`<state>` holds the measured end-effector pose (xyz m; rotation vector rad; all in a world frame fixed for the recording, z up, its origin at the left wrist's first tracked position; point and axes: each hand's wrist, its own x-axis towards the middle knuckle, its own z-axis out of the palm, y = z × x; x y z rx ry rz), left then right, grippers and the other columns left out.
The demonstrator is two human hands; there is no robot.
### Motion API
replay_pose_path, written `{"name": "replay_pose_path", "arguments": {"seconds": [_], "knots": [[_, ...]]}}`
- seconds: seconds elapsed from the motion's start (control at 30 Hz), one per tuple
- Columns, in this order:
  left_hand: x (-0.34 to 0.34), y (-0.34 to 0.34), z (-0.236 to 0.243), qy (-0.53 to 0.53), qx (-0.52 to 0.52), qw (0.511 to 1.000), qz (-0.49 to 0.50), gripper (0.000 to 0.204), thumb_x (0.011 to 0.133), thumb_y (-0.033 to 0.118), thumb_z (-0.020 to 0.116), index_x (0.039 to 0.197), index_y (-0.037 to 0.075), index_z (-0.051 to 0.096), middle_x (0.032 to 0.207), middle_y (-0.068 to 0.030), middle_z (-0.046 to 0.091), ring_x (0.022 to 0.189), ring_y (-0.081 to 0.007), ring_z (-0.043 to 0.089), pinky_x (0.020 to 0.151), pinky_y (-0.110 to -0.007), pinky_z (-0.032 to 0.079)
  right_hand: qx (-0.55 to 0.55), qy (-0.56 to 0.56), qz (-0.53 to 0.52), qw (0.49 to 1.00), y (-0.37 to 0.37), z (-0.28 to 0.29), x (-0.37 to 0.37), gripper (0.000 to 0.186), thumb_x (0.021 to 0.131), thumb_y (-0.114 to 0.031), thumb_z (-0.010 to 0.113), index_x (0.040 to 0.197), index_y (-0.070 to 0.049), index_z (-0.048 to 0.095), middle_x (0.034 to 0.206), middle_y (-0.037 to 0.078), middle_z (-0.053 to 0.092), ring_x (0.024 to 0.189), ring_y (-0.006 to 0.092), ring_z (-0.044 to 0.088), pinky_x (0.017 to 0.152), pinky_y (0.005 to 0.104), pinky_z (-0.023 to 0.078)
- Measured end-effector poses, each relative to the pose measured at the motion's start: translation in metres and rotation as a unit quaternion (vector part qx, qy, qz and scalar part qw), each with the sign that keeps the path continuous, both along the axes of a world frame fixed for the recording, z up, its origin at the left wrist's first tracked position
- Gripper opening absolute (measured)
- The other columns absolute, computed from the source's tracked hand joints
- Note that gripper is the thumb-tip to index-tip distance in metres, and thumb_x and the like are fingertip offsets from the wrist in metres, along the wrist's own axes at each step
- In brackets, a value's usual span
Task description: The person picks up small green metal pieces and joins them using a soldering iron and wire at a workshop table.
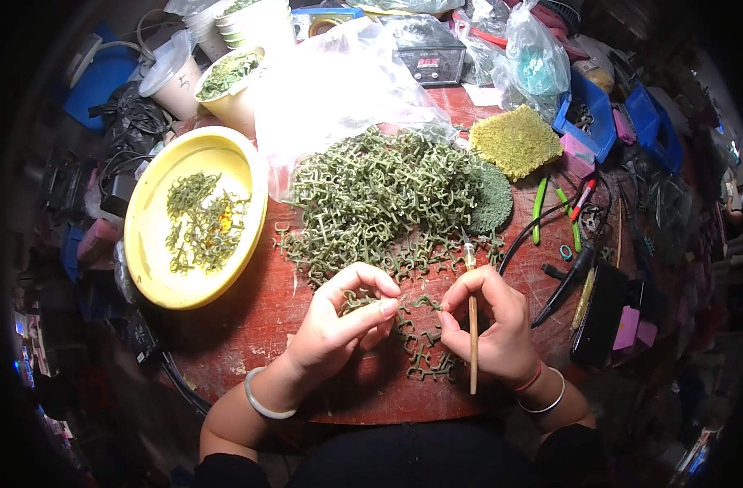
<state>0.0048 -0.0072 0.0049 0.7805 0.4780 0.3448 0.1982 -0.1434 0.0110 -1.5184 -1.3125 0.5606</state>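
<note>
Fingertips [386, 307] of the left hand [335, 321] nearly meet, grip unclear, the right hand [502, 327] closes around a slim tool [473, 346], and a small green piece [426, 302] between both hands' fingertips could get knocked away if that tool tilts.

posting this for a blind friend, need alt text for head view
A person's left hand and right hand, the latter holding a slim wooden-handled tool, are close together above a red table, before a heap of small green pieces. A yellow basin stands at left; plastic bags lie beyond.
</note>
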Motion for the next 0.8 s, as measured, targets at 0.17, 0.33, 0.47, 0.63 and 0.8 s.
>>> {"name": "replay_pose_path", "arguments": {"seconds": [0.17, 0.33, 0.47, 0.63, 0.8], "knots": [[0.003, -0.001, 0.004, 0.07, 0.073, 0.994, -0.051, 0.024, 0.099, 0.007, 0.072, 0.122, 0.005, 0.064, 0.1, -0.0006, 0.063, 0.077, -0.0048, 0.057, 0.065, -0.02, 0.045, -0.016, 0.052, 0.006, 0.999, -0.002, 0.002, 0.001, 0.026, 0.082, 0.003, 0.079, 0.097, -0.003, 0.059, 0.085, 0.006, 0.066, 0.071, 0.0138, 0.067, 0.064, 0.029, 0.053], [0.005, -0.004, -0.004, 0.063, 0.229, 0.969, -0.07, 0.024, 0.098, 0.001, 0.07, 0.122, 0.001, 0.066, 0.098, -0.0016, 0.066, 0.072, -0.003, 0.055, 0.059, -0.018, 0.041, 0.0, 0.045, 0.033, 0.998, -0.001, 0.001, 0.001, 0.026, 0.082, 0.002, 0.08, 0.1, -0.002, 0.061, 0.088, 0.007, 0.067, 0.074, 0.0147, 0.07, 0.066, 0.0294, 0.055], [0.006, -0.005, 0.003, 0.08, 0.186, 0.977, -0.065, 0.018, 0.098, 0.003, 0.073, 0.116, 0.002, 0.069, 0.093, -0.0001, 0.067, 0.072, -0.0034, 0.057, 0.059, -0.018, 0.043, 0.015, 0.087, 0.043, 0.995, -0.001, 0.0, -0.003, 0.026, 0.084, 0.002, 0.08, 0.103, -0.001, 0.063, 0.09, 0.008, 0.068, 0.078, 0.0167, 0.073, 0.068, 0.0299, 0.058], [0.005, -0.006, 0.002, 0.081, 0.173, 0.98, -0.059, 0.022, 0.098, 0.006, 0.073, 0.119, 0.002, 0.069, 0.101, -0.0007, 0.068, 0.082, -0.0058, 0.061, 0.071, -0.022, 0.048, 0.01, 0.088, 0.03, 0.996, -0.002, 0.0, -0.002, 0.026, 0.084, 0.003, 0.079, 0.103, -0.001, 0.063, 0.09, 0.008, 0.068, 0.077, 0.0177, 0.072, 0.069, 0.0301, 0.058], [0.005, -0.007, 0.007, 0.119, 0.084, 0.989, 0.007, 0.019, 0.101, 0.01, 0.071, 0.119, 0.005, 0.067, 0.096, 0.0006, 0.064, 0.068, -0.0024, 0.054, 0.055, -0.018, 0.04, 0.006, -0.043, -0.06, 0.997, -0.001, 0.008, 0.006, 0.023, 0.081, 0.006, 0.074, 0.097, -0.002, 0.059, 0.088, 0.011, 0.064, 0.076, 0.0249, 0.067, 0.069, 0.0369, 0.053]]}}
